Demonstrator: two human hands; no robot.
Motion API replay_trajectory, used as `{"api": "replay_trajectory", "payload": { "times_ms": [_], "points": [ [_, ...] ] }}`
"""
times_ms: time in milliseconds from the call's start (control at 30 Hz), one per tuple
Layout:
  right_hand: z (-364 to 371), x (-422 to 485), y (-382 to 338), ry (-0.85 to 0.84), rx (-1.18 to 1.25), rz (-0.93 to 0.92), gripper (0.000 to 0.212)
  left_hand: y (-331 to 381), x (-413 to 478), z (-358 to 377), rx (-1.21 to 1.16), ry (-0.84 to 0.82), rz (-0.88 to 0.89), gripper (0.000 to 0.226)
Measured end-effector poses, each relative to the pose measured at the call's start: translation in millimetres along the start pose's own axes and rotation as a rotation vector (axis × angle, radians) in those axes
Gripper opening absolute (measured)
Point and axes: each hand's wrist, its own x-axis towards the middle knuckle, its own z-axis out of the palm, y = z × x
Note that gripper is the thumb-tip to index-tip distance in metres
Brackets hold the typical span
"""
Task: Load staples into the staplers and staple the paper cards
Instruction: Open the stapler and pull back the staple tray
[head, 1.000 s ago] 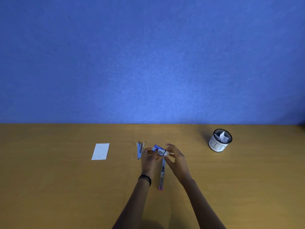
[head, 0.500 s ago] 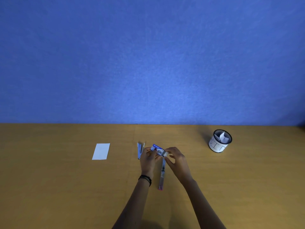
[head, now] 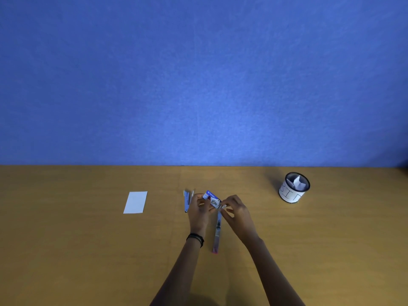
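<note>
You hold the staple box [head: 212, 198] in the air between both hands, just above the far end of the long stapler [head: 217, 235], which lies opened flat on the counter [head: 88, 250]. Your left hand [head: 198, 208] grips the blue body of the box, with the fingers [head: 199, 197] curled around it. Your right hand [head: 237, 209] pinches the white end of the box. I cannot tell if it holds the flap, the inner tray or a strip of staples; this part is too small.

I judge that the step is to take one strip out. Keep the box level and low over the counter, so that loose staples do not scatter. Pull slowly and hold the strip by its sides, because it probably breaks easily. Then lay it in the open channel of the long stapler, legs down.

The second stapler [head: 187, 200] lies just left of your left hand, and the paper card [head: 135, 202] lies well apart, further left.
</note>
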Motion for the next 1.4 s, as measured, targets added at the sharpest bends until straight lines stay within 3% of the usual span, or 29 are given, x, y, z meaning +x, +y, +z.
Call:
{"api": "replay_trajectory", "payload": {
  "times_ms": [367, 1000, 1400],
  "points": [
    [0.0, 4.0, 0.2, 0.049, -0.015, 0.008, 0.008, 0.1, 1.5, -0.4, 0.066, 0.006, 0.057, 0.008],
    [-0.6, 7.2, 7.5, -0.289, -0.31, -0.066, 0.012, -13.7, 4.8, -7.4, -0.048, -0.07, -0.126, 0.008],
    [-1.1, 4.9, 8.8, -0.205, -0.294, -0.095, 0.016, -18.2, 6.2, -6.9, -0.083, -0.098, -0.187, 0.009]
  ]
}}
